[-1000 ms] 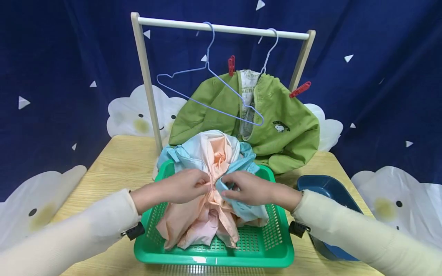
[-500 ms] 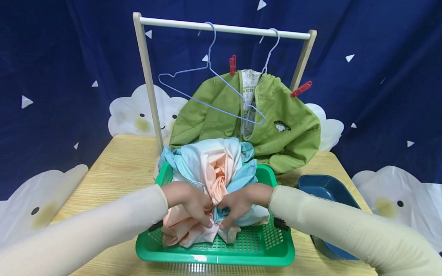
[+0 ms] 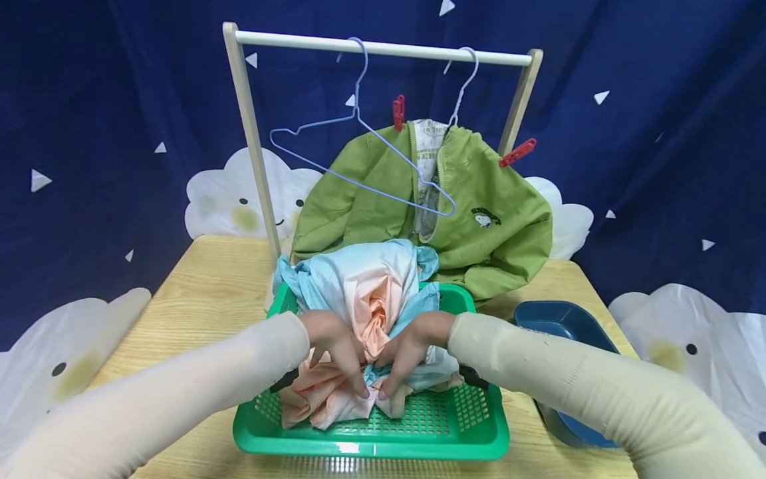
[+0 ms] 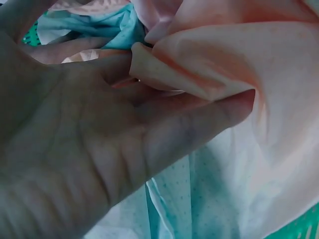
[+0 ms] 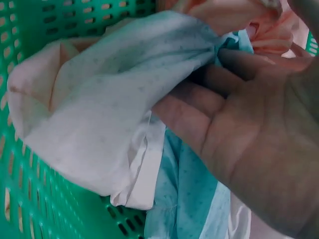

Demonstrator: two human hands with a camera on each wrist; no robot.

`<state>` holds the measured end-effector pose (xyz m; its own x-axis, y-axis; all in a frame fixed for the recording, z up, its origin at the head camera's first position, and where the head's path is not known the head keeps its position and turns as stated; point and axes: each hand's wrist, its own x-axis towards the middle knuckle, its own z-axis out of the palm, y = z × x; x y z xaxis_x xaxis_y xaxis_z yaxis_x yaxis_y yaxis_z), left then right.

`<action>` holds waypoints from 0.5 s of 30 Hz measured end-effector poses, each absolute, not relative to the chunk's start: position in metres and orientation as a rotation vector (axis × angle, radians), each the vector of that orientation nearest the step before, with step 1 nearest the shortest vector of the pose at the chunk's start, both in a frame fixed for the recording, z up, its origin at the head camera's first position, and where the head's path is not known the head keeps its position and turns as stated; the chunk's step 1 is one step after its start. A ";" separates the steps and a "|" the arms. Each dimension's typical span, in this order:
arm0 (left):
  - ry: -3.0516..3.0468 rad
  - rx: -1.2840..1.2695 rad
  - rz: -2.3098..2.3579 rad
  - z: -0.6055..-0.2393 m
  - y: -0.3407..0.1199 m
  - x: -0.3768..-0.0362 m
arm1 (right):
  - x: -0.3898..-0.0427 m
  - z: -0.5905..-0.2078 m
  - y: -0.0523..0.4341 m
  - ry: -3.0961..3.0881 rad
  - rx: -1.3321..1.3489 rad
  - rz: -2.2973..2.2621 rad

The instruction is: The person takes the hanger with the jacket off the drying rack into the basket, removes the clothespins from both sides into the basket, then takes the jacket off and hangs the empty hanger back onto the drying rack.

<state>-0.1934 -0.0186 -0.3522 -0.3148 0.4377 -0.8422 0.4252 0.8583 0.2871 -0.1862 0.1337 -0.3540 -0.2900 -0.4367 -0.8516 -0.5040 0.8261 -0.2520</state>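
A crumpled peach, white and light-blue garment (image 3: 365,299) is heaped in a green plastic basket (image 3: 371,439) at the table's near edge. My left hand (image 3: 338,356) grips the peach folds near the garment's front; in the left wrist view its fingers (image 4: 199,124) curl round a peach fold (image 4: 209,69). My right hand (image 3: 407,352) grips the light-blue part beside it; in the right wrist view its fingers (image 5: 199,109) hold pale blue cloth (image 5: 124,104) over the basket's mesh (image 5: 30,209). The two hands nearly touch.
Behind the basket stands a wooden rack (image 3: 383,50) holding an empty blue wire hanger (image 3: 359,153) and a green jacket (image 3: 479,219) pinned with red clips (image 3: 399,112). A dark blue tray (image 3: 562,326) sits at the right. Bare wooden table (image 3: 203,279) lies to the left.
Both hands have drawn back toward me and down, from the garment's middle to its front lower folds, gathering the cloth. The heap has sunk a little in the basket.
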 end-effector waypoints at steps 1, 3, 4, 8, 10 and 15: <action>1.932 0.623 0.022 -0.353 -0.018 -0.194 | -0.187 -0.355 0.133 1.914 -0.705 0.073; 1.921 0.576 0.031 -0.353 -0.017 -0.195 | -0.188 -0.355 0.133 1.905 -0.696 0.078; 1.918 0.551 0.042 -0.353 -0.016 -0.195 | -0.187 -0.354 0.132 1.902 -0.686 0.080; 1.893 0.454 0.069 -0.352 -0.011 -0.196 | -0.183 -0.350 0.130 1.911 -0.622 0.122; 1.888 0.437 0.076 -0.352 -0.011 -0.197 | -0.182 -0.348 0.129 1.905 -0.590 0.134; 1.865 0.453 0.071 -0.354 -0.012 -0.198 | -0.181 -0.348 0.129 1.876 -0.548 0.142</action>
